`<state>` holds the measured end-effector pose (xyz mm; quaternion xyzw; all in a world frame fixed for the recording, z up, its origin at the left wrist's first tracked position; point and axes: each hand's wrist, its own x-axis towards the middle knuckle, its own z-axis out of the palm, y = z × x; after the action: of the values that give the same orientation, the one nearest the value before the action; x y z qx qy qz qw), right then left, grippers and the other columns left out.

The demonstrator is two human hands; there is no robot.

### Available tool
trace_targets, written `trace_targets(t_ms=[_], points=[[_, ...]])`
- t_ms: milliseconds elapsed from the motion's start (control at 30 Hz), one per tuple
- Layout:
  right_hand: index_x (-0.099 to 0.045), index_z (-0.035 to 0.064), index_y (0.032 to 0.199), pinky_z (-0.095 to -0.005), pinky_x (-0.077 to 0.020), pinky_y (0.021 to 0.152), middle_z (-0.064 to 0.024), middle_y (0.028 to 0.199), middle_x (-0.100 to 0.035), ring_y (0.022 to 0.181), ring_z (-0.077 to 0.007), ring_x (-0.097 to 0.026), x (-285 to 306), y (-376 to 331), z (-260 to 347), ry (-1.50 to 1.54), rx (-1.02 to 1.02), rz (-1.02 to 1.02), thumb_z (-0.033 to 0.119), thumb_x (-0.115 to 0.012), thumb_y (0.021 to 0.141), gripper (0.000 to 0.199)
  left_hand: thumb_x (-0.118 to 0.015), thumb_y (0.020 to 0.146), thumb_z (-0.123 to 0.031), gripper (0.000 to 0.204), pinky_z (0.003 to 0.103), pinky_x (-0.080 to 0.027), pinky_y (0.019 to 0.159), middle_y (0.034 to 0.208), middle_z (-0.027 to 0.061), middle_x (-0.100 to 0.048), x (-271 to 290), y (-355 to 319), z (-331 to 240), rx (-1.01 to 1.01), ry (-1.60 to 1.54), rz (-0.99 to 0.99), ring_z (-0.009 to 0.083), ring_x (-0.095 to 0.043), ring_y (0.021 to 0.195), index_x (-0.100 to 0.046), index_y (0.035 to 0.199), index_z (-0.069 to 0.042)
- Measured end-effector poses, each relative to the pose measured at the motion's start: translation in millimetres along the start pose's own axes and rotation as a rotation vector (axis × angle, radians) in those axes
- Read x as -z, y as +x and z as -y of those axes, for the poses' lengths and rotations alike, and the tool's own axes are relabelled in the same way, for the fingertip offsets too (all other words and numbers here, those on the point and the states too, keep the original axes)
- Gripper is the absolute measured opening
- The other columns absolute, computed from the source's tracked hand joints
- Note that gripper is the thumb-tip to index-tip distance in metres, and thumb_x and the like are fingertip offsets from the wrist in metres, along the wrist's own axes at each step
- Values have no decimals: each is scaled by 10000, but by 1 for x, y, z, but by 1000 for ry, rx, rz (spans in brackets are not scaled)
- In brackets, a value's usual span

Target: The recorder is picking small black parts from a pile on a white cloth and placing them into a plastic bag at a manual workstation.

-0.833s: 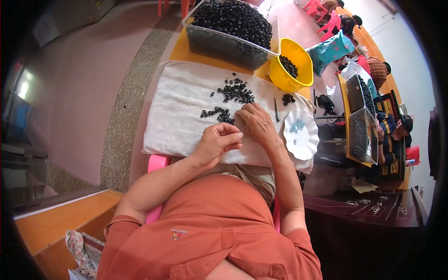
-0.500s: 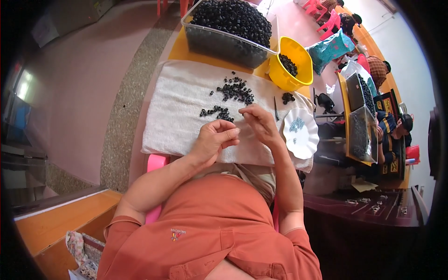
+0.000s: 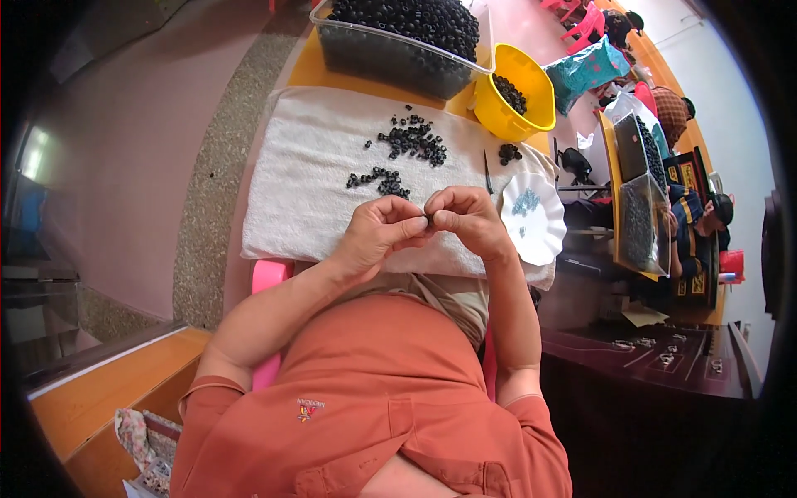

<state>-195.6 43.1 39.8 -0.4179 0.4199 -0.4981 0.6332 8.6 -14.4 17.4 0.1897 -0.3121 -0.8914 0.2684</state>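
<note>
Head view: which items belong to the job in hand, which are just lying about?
Apparently in use:
small dark piece at left hand and right hand fingertips
black pieces
white towel
yellow tub
clear bin
white plate
pale-blue bits
slim dark tool

Probably just about:
teal bag
floral cloth
tan sheet

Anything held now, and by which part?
A black piece, pinched between left hand and right hand; too small to tell by which part.

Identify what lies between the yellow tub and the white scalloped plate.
In the head view, a small cluster of black pieces lies between the yellow tub and the plate, on the white towel.
</note>
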Motion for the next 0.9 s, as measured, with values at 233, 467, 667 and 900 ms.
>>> trace_targets(t_ms=[233,467,667,900], points=[[-656,-45,952,-298,-572,753,-104,954,-673,837,-176,-673,1,-4,6,30,-74,19,41,-733,835,164,-697,877,-51,157,274,-581,749,937,78,-681,2,0,4,12,32,33,166,-685,847,-612,1005,-17],[-676,-37,911,-282,-564,769,-87,967,-652,862,-164,-656,-8,-6,10,-96,-40,27,69,-718,859,125,-684,877,-25,152,281,-580,751,940,81,-682,4,1,7,-13,73,57,162,-682,842,-604,1006,-16],[-671,-30,941,-253,-510,738,-62,959,-622,833,-134,-612,-11,-9,-12,27,-21,-20,163,-653,932,194,-699,866,-8,180,262,-585,727,936,79,-673,3,1,9,-22,9,16,140,-667,821,-586,1006,-9],[-667,-16,984,-244,-458,675,-47,934,-607,769,-106,-564,-22,-10,-38,-157,234,-169,179,-608,968,204,-687,871,-5,167,276,-593,761,951,63,-663,4,1,7,3,-36,1,136,-660,842,-585,1000,-35]])
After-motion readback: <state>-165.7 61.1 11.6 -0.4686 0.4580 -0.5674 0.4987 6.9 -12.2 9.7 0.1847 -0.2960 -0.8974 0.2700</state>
